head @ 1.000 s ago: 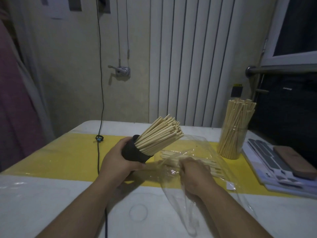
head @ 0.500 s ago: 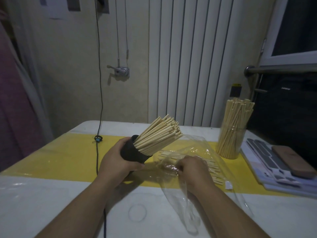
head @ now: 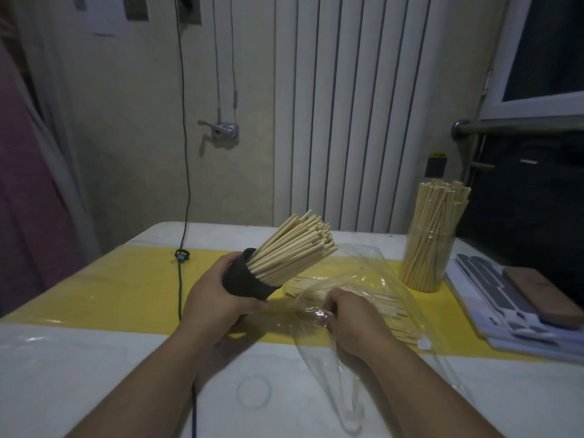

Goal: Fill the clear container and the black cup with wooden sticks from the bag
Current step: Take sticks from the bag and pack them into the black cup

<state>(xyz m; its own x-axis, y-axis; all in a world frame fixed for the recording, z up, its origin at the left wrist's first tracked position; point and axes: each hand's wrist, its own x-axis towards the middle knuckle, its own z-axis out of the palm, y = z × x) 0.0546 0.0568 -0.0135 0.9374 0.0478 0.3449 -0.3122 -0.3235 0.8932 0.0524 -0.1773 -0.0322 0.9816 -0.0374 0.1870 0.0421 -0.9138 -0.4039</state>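
Note:
My left hand (head: 215, 295) grips the black cup (head: 245, 278), tilted to the right and packed with wooden sticks (head: 294, 248). My right hand (head: 354, 317) reaches into the clear plastic bag (head: 363, 273) lying on the table, its fingers closed among the loose sticks (head: 392, 306) inside. Whether it holds any stick is hidden by the hand and the plastic. The clear container (head: 426, 263) stands upright at the back right, full of sticks.
A black cable (head: 180, 279) runs down the wall and across the yellow strip of the table (head: 94, 289). Grey sheets with a brown block (head: 537, 295) lie at the right edge. A ring mark shows on the white cover near me.
My right hand has slid slightly further into the bag. The cup in my left hand has stayed almost still.

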